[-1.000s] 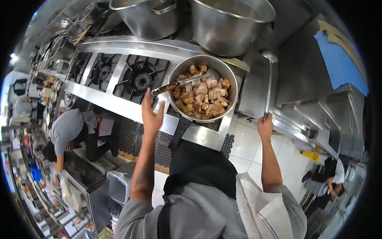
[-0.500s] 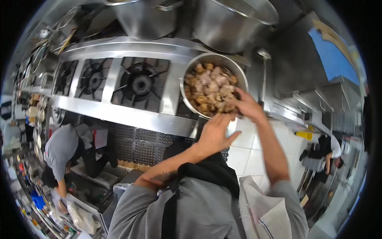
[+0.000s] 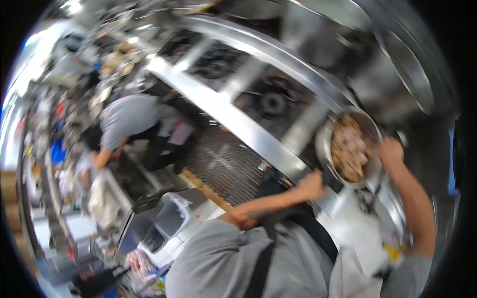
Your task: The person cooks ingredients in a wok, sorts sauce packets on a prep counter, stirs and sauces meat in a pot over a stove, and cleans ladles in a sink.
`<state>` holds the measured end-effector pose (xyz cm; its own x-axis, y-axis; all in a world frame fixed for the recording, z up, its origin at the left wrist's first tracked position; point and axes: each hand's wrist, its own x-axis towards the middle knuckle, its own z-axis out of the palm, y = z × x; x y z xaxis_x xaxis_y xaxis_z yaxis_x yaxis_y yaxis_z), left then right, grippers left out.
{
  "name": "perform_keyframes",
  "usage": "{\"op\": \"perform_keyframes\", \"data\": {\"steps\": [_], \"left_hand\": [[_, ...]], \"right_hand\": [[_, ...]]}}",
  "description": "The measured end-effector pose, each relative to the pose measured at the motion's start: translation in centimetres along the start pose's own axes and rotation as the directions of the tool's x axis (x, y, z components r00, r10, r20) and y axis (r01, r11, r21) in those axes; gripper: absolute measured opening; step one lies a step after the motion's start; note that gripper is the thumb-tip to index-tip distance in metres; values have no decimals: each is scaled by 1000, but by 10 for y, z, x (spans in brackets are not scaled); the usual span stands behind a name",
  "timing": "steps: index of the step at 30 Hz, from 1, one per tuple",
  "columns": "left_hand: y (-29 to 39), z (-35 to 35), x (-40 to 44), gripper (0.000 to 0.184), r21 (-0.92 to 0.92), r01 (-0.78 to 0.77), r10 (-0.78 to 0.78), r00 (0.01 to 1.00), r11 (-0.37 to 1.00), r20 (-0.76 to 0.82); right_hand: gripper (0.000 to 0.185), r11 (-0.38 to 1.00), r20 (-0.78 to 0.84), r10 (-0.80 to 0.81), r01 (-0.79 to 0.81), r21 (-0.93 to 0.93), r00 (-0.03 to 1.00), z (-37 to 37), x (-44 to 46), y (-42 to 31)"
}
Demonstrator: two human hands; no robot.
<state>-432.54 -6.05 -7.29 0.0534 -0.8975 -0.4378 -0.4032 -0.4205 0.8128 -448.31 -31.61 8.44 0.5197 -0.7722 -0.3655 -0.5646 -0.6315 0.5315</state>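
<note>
A metal pot (image 3: 326,144) with chunks of browned meat (image 3: 351,148) stands tilted in view at the right end of the stove. My right hand (image 3: 391,150) is closed at the pot's right edge; what it grips there is too blurred to make out. Left of and below the pot, my left hand (image 3: 313,185) is closed near the front edge of the stove, around where the pot's black handle was seen before; blur hides what is in it.
Two large stockpots (image 3: 318,37) stand behind the stove (image 3: 226,107). At the left, a co-worker in a grey shirt (image 3: 130,119) bends over a counter. A lined bin (image 3: 171,216) stands below, beside the black floor mat (image 3: 223,161). The whole view is blurred.
The view has swung left, so stove and pot appear farther right and tilted. My hands, together at the pot's lower rim before, have moved apart to either side.
</note>
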Motion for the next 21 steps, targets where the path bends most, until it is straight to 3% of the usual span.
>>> {"op": "perform_keyframes", "data": {"steps": [1, 2, 3, 4, 6, 8, 10, 13, 14, 15, 16, 17, 18, 19, 20, 21], "left_hand": [[1, -1, -2, 65, 60, -65, 69, 995, 996, -65], [7, -6, -5, 55, 10, -77, 78, 993, 997, -87], [5, -3, -3, 51, 7, -112, 112, 989, 994, -96], [7, -1, -2, 49, -30, -74, 72, 995, 997, -63], [10, -3, -4, 47, -108, -44, 40, 999, 993, -36], [8, 1, -1, 46, -168, -65, 58, 997, 984, -45], [4, 13, -2, 41, -107, -77, 65, 992, 991, -109], [9, 48, 1, 42, -107, -102, 90, 990, 989, -110], [8, 54, 0, 43, -88, -124, 110, 983, 988, -150], [19, 45, -7, 44, -70, -95, 87, 990, 993, -110], [30, 39, -11, 44, -51, -57, 51, 993, 997, -108], [23, 38, -6, 46, 47, -47, 52, 992, 998, -115], [21, 40, -11, 47, 53, -71, 80, 979, 996, -189], [17, 42, -6, 48, 2, -30, 30, 987, 1000, -159], [0, 56, 3, 54, -24, -60, 55, 985, 998, -165], [8, 48, -3, 60, -59, 7, -13, 996, 998, -89]], "right_hand": [[21, 1000, 18, -18, 17, 21, 1000, -8, -1, 2], [19, 997, -76, -58, 61, 44, 995, 4, -1, 10], [19, 999, -57, -47, 48, 25, 997, -1, -1, 10], [19, 999, -42, -46, 46, 8, 998, -8, -3, 17], [20, 989, 215, -21, -11, 146, 976, -8, 0, 51], [20, 985, 118, -21, 0, 174, 993, -13, -27, 32], [17, 986, -81, 13, 1, 169, 997, 20, -22, -17], [15, 995, -3, 10, -10, 99, 1000, 17, -9, -14], [15, 996, -80, -72, 76, 48, 994, 17, -7, 10], [17, 956, 44, 39, -50, 288, 998, 6, -9, 28], [20, 967, -171, -12, 55, 248, 985, 31, -12, 47], [20, 978, -268, -137, 174, 119, 954, 19, -16, 56], [19, 983, -268, -142, 168, 73, 953, 32, -17, 60], [16, 992, -276, -125, 120, -36, 953, 37, -19, 57], [18, 994, -115, -61, 50, -94, 992, 35, -21, 56], [19, 999, -35, -27, 26, -43, 999, 26, -27, 58]]}}
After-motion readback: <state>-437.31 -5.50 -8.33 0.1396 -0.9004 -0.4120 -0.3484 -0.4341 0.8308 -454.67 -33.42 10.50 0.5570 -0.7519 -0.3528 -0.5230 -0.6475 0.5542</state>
